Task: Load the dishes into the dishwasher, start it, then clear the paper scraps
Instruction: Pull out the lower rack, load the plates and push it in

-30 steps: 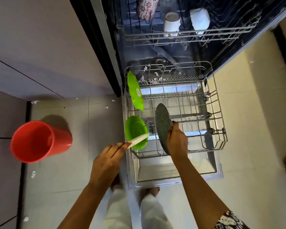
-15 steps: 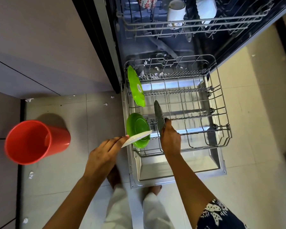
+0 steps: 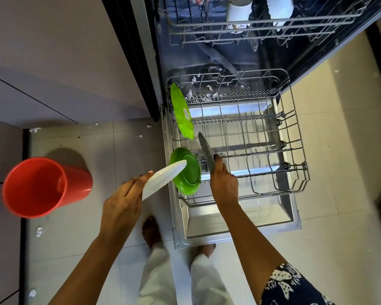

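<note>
The dishwasher's lower rack point(image 3: 295, 137) is pulled out over the open door. A green plate point(image 3: 182, 111) stands on edge at its left, and a green bowl point(image 3: 187, 172) sits nearer me. My right hand point(image 3: 223, 183) grips a speckled grey plate point(image 3: 206, 150) held upright on edge over the rack, just right of the bowl. My left hand point(image 3: 123, 203) holds a white plate point(image 3: 163, 179) tilted, its tip over the green bowl. Paper scraps point(image 3: 198, 96) lie at the rack's far end.
A red bucket point(image 3: 42, 186) stands on the floor at the left. More paper scraps point(image 3: 39, 231) dot the tiles. The upper rack point(image 3: 262, 25) holds white cups point(image 3: 238, 7). My feet point(image 3: 151, 232) stand by the door's front edge. Cabinet fronts run along the left.
My right hand has turned the grey plate from face-on to edge-on and lowered it toward the rack. The white plate in my left hand has stayed near the green bowl.
</note>
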### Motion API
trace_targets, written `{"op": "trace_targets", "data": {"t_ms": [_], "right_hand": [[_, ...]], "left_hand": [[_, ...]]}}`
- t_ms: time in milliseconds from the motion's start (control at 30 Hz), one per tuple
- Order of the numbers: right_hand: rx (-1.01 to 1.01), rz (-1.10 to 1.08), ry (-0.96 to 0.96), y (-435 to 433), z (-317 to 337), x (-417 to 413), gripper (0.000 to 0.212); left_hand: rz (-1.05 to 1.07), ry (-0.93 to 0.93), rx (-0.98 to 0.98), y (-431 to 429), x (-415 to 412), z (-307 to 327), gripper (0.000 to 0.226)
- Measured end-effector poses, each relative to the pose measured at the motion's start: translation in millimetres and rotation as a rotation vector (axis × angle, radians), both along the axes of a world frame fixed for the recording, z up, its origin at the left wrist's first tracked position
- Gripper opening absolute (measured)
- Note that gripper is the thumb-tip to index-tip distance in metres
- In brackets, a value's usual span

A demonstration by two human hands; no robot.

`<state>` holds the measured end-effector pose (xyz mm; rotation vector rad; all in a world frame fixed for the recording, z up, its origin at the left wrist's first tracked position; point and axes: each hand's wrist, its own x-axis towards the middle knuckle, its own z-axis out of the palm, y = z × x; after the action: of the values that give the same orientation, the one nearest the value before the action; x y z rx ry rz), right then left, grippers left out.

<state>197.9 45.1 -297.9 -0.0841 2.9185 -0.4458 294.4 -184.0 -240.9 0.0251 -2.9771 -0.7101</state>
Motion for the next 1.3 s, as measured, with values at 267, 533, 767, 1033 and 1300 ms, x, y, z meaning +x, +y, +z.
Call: {"op": "trace_targets", "data": {"t_ms": [267, 533, 767, 1033, 1300], "right_hand": [[0.066, -0.092, -0.116, -8.5, 0.3, -1.3, 0.065], [0.096, 0.086, 0.06, -17.8, -15.9, 15.5, 0.076], [0.144, 0.104, 0.109, -24.4, -12.8, 26.5, 0.069], [0.109, 0.164, -0.035, -34.5, -36.7, 6.5, 0.071], [0.064, -0.004, -0.133, -32.0, -9.6, -0.6, 0.068]], "left_hand": [[0.079, -0.023, 0.061, -11.2, -2.4, -3.9, 0.044], [0.112, -0.031, 0.127, -14.5, -1.8, -5.2, 0.045], [0.127, -0.048, 0.139, -19.9, -4.5, -4.2, 0.047], [0.147, -0.07, 0.168, -26.0, -10.5, -3.9, 0.046], [0.158, -0.053, 0.216, -31.0, -15.4, -8.5, 0.043]]}}
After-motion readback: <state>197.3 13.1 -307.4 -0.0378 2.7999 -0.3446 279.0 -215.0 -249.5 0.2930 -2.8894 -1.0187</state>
